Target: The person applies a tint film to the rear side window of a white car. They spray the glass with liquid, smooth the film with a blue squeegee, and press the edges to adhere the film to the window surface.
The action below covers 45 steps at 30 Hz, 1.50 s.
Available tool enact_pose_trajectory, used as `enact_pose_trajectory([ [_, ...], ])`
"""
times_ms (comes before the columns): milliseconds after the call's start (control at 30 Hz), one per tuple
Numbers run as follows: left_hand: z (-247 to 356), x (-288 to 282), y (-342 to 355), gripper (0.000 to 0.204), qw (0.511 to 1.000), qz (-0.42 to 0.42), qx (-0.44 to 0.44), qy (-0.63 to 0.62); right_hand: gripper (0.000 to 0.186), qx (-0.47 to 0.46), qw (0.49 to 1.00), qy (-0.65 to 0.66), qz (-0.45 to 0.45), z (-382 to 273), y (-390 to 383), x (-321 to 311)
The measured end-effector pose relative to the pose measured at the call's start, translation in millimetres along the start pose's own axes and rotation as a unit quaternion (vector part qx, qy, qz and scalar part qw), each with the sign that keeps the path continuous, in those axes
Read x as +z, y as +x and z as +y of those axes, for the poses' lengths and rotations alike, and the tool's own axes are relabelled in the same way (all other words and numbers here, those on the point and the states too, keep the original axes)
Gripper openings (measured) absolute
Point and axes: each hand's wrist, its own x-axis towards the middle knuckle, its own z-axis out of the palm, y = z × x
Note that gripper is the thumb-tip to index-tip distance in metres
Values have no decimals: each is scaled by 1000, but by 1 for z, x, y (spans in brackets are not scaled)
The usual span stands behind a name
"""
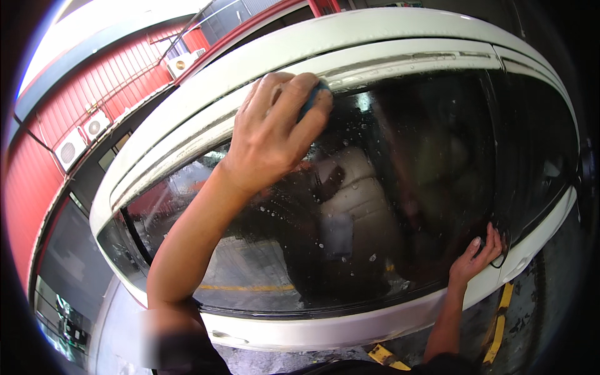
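"Along the side of a white car [362, 329], what is the surface like?"

"It is mostly dark window glass [431, 144], wet, with scattered drops and pale specks. Reflections cross it, and a beige seat [359, 200] with stitched seams shows there too. Beads of water stand on the white roof edge above."

"And the room?"

"It is a working bay with a grey, stained floor [553, 281]. Off to the left rises a red corrugated wall [119, 69], with bright light above it."

"Where are the hands?"

"Two bare ones are in view. The left hand [269, 131] is up at the top of the window, its fingers bent round a blue pad [309, 102]. That pad sits at the upper frame, mostly covered by the fingers, so I cannot tell whether it is sponge or cloth."

"The other one?"

"The right hand [476, 257] is low down, near the dark pillar. It is spread open, thumb apart from the fingers, with nothing visible in its grasp. The fingertips are at the glass; I cannot tell how firmly they touch."

"Any counts?"

"One pad, one car, two door handles [230, 338] low on the side, three white air-conditioner units [70, 149] by the red wall, and three yellow pieces [389, 357] showing on the floor."
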Motion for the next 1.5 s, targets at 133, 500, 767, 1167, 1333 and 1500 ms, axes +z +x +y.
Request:
enact_pose_trajectory([
  [133,-1,-11,-12,35,999,-11,-14,28,41,-9,999,-34,10,24,-5,-7],
  [500,25,12,36,38,998,-36,-15,48,35,9,999,44,-6,23,-6,-13],
  [767,42,67,111,39,999,-36,35,10,33,24,996,76,-32,24,-7,-14],
  [1167,58,87,147,41,999,-34,38,-2,32,12,991,115,-60,32,-2,-24],
  [1333,73,106,173,30,999,-49,23,-7,31,3,986,153,-71,31,-5,-23],
  [1500,78,125,187,35,1000,-10,28,-4,30,5,984,161,-72,41,-7,-28],
])
